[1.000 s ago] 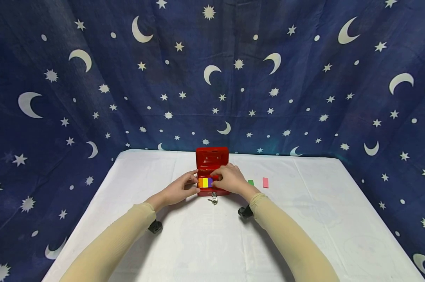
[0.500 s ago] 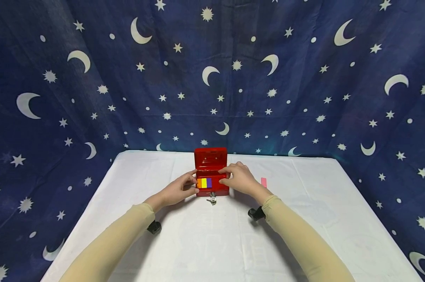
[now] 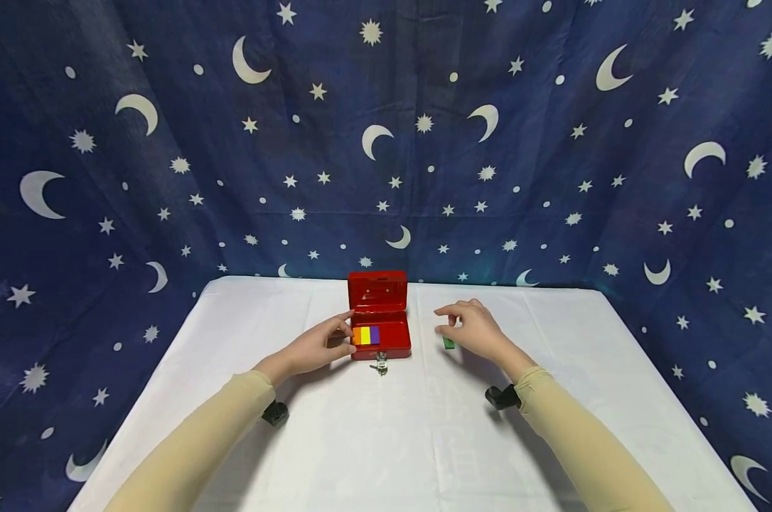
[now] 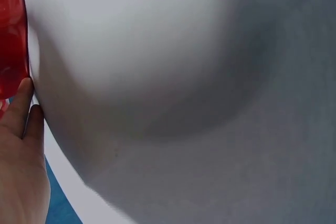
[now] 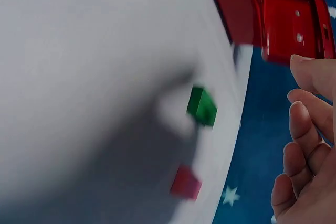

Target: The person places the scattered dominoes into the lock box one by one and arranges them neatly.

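A small red metal cash box [image 3: 396,333] stands on the white table with its lid [image 3: 377,290] raised. Side by side in its left part lie an orange block [image 3: 357,336], a yellow block [image 3: 365,336] and a purple block [image 3: 374,335]. My left hand [image 3: 306,351] rests against the box's left side, its fingers fairly straight and touching the edge. To the right of the box, my right hand [image 3: 480,334] hovers over a green block [image 3: 448,343], thumb and forefinger apart, holding nothing. A pink block [image 5: 186,183] shows near the green one in the right wrist view.
Keys [image 3: 379,368] hang from the lock at the front of the box. A white cloth [image 3: 367,441] covers the table. Dark blue curtains [image 3: 335,235] with moons and stars enclose the back and sides.
My right hand has drawn back out of the cash box and moved right to the green block, leaving the purple block beside the yellow one. The left hand keeps its place at the box.
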A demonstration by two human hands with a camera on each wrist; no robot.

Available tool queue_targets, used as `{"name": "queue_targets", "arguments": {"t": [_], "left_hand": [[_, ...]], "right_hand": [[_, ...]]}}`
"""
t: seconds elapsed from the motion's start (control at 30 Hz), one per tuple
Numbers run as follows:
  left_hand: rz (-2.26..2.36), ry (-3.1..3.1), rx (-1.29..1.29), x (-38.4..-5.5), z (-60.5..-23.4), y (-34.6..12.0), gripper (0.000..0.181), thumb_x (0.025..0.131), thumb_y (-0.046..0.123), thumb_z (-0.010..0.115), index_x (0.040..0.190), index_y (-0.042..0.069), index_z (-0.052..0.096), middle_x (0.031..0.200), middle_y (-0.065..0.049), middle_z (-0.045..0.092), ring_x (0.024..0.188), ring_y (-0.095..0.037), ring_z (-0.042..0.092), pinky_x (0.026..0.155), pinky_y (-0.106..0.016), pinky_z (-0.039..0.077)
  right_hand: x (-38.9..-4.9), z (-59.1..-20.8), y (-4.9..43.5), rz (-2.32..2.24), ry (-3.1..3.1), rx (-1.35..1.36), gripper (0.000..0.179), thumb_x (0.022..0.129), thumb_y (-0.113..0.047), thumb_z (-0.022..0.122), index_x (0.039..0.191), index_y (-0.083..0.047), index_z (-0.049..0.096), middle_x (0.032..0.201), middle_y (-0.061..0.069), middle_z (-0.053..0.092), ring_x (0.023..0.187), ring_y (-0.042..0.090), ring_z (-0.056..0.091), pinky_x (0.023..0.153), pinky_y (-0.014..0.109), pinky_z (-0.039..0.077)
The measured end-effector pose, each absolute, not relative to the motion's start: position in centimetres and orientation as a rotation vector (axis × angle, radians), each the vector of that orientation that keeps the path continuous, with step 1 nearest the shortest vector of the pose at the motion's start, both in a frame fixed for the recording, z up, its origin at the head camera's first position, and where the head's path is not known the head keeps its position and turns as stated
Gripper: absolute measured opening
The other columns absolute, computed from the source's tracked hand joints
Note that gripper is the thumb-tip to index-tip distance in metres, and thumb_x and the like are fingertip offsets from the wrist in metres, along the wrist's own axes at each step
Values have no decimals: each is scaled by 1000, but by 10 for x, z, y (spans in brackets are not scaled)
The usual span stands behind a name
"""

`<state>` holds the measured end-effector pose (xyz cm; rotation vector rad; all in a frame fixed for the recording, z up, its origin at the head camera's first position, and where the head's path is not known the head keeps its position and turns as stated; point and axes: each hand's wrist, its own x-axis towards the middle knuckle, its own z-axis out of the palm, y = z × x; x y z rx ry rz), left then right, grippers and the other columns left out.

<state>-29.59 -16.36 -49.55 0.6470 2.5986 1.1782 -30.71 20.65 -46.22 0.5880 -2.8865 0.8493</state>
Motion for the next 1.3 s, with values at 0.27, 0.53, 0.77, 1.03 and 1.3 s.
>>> {"name": "queue_targets", "arguments": {"t": [0.27,0.53,0.77,1.03,1.3], "left_hand": [[1219,2563,647,-298,-493,-162,32,93,34,77,113,17,58,165,4,30,139,-22,49,117,-44,35],[1246,2550,633,-301,-494,-163,35,91,33,80,112,15,59,165,3,32,138,-23,51,117,-45,35],[1244,2558,601,-300,-494,-162,35,91,33,80,112,15,59,164,4,33,138,-24,50,118,-45,34],[1214,2578,595,-299,-493,-161,34,92,35,78,113,17,59,164,5,32,140,-23,47,119,-48,32],[1234,2561,586,-299,-493,-161,35,92,35,78,113,15,59,165,4,31,142,-26,45,119,-50,31]], "right_hand": [[-302,-468,243,918,-2852,501,38,90,-27,78,124,-10,74,81,-7,58,90,24,48,78,38,38],[-299,-473,263,909,-2852,437,36,91,-25,78,123,-8,74,83,-6,59,89,24,47,78,38,38],[-297,-480,275,925,-2889,380,37,91,-24,77,125,-8,73,91,-1,64,95,26,50,81,40,41],[-295,-486,284,948,-2911,404,43,90,-27,79,128,-8,71,107,8,69,105,32,58,91,49,46],[-295,-487,288,990,-2948,392,47,89,-25,80,130,-5,68,114,13,69,109,36,61,97,55,46]]}}
